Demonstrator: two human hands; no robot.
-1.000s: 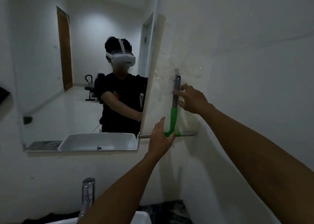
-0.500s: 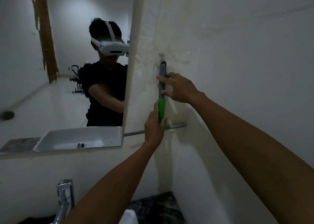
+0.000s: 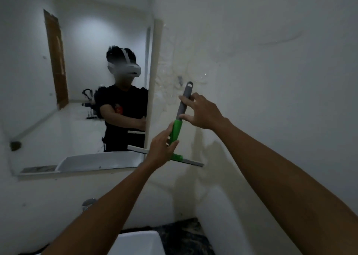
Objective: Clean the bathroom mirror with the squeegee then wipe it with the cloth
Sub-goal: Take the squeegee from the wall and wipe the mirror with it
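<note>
— Inspector: State the left of the scene.
— Assistant: The mirror hangs on the wall, a white sink below it.
— Inspector: The left hand?
— Assistant: Its grip is partly closed, fingers curled on the green lower handle of the squeegee.
— Inspector: The blade?
— Assistant: It lies across the mirror's lower right corner and onto the wall.
— Inspector: The right hand?
— Assistant: Its grip is loose, fingertips pinching the grey upper handle, which tilts right.

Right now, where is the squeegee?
In the head view the squeegee is right of centre, held by both hands just right of the mirror, its blade crossing the mirror's lower right corner.
</note>
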